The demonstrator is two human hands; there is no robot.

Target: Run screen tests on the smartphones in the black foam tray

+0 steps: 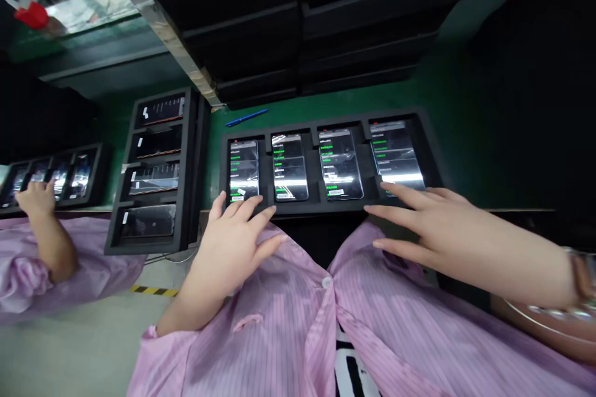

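Four smartphones (289, 167) screen-up in a black foam tray (298, 127) at the centre of the frame, long axes running away from the body, top ends toward the frame's upper edge. Left hand (230, 248) at the tray's near edge, fingers (242, 208) spread wide, holding nothing. Right hand (433, 223) likewise open, fingers (405, 196) wide over the rightmost phone; contact impossible to tell.

Foam rack (193, 167) left of tray (326, 211), black bins (302, 43) beyond
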